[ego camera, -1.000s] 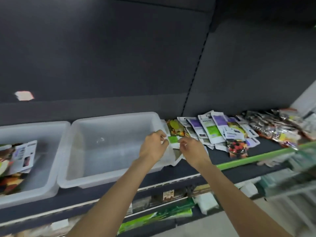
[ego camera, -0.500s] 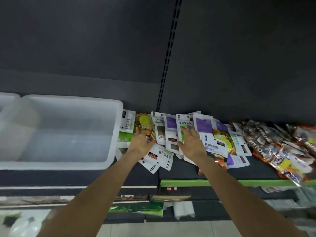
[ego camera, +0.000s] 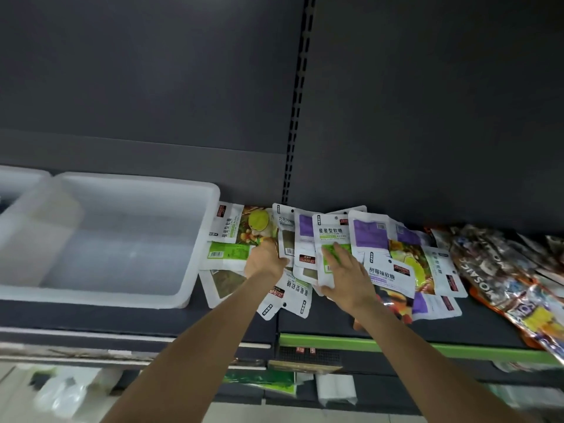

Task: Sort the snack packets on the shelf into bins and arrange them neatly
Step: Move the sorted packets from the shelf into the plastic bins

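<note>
A heap of white snack packets with green and purple labels (ego camera: 369, 236) lies on the dark shelf (ego camera: 335, 323), just right of an empty white plastic bin (ego camera: 195, 288). My left hand (ego camera: 266, 260) rests on the heap's left part, its fingers curled at a packet with a green fruit picture (ego camera: 250, 227); its grip is hidden. My right hand (ego camera: 343, 274) pinches the lower edge of a white packet with a green label (ego camera: 331, 236), thumb under it and fingers spread on top.
Shiny dark and orange bags (ego camera: 500, 276) are piled at the right end of the shelf. A second white bin (ego camera: 18, 181) shows at the far left. The shelf front carries a green price strip (ego camera: 427, 348). Lower shelves hold more goods.
The view has swung right, away from the bins and onto the heap. Both hands left the bin's corner and moved onto the packets; my right hand has taken hold of the green-label packet.
</note>
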`<state>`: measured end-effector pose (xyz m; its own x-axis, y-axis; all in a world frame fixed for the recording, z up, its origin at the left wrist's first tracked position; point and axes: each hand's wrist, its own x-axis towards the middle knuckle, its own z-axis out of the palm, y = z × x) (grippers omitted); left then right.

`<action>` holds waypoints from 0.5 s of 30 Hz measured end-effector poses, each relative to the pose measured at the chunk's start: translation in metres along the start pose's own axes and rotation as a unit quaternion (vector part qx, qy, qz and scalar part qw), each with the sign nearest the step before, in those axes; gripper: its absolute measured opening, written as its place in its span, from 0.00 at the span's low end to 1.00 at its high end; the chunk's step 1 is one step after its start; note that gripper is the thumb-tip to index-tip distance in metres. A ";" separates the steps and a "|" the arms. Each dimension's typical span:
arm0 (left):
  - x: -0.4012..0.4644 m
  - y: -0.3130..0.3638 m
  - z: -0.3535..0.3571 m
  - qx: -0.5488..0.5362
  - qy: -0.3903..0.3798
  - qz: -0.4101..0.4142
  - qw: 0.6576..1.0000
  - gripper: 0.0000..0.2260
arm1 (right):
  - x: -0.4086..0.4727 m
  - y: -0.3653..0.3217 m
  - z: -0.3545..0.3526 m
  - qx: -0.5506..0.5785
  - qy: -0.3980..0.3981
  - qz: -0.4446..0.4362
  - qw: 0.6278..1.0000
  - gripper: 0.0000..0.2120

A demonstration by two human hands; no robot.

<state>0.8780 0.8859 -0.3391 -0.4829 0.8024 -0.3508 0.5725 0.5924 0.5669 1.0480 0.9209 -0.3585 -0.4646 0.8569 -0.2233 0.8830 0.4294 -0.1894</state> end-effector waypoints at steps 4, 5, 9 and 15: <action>-0.004 0.000 -0.005 -0.039 0.026 0.059 0.997 0.11 | 0.002 0.005 -0.002 -0.009 0.008 -0.020 1.000 0.40; -0.005 -0.003 -0.008 -0.055 0.034 0.066 0.996 0.10 | 0.003 0.006 -0.003 -0.010 0.027 -0.025 0.999 0.36; -0.012 -0.015 -0.022 -0.088 0.053 0.087 0.991 0.09 | 0.008 0.012 -0.011 0.019 0.072 -0.027 0.997 0.30; -0.013 -0.021 -0.028 -0.113 0.046 0.078 0.989 0.06 | 0.016 0.007 -0.006 -0.046 -0.022 -0.047 0.998 0.43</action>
<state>0.8542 0.8613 -0.3257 -0.4639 0.8670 -0.1819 0.4875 0.4213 0.7647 1.0470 0.9390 -0.3574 -0.5465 0.7988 -0.2514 0.8367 0.5333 -0.1242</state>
